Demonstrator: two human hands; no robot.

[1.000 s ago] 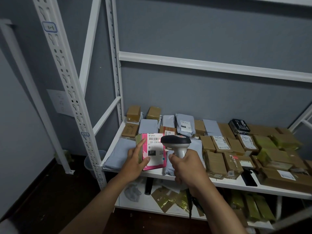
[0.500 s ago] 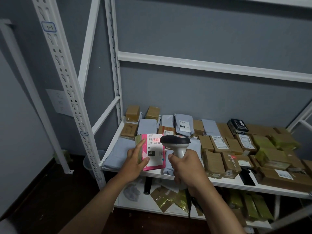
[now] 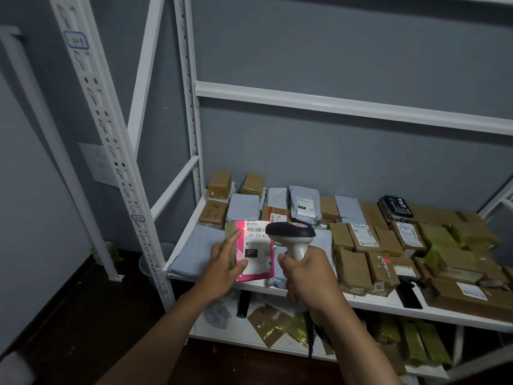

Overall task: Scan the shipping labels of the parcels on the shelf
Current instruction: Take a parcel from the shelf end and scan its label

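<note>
My left hand [image 3: 222,262] holds a pink box [image 3: 254,252] upright at the shelf's front left, thumb on its white shipping label, index finger along its left edge. My right hand [image 3: 308,276] grips the handle of a white and black barcode scanner [image 3: 291,236], whose head points at the label. A red scan light glows on the label's top left by the barcode. The scanner head hides the box's upper right corner.
The white shelf [image 3: 369,302] carries several brown cardboard parcels [image 3: 355,266], grey mailer bags [image 3: 244,207] and a black packet [image 3: 395,208]. A black phone-like object [image 3: 408,295] lies near the front edge. Gold bags [image 3: 277,326] fill the lower shelf. White uprights [image 3: 111,151] stand left.
A red scan light now shines on the label's barcode and my left index finger. Hands, box and scanner stay almost where they were.
</note>
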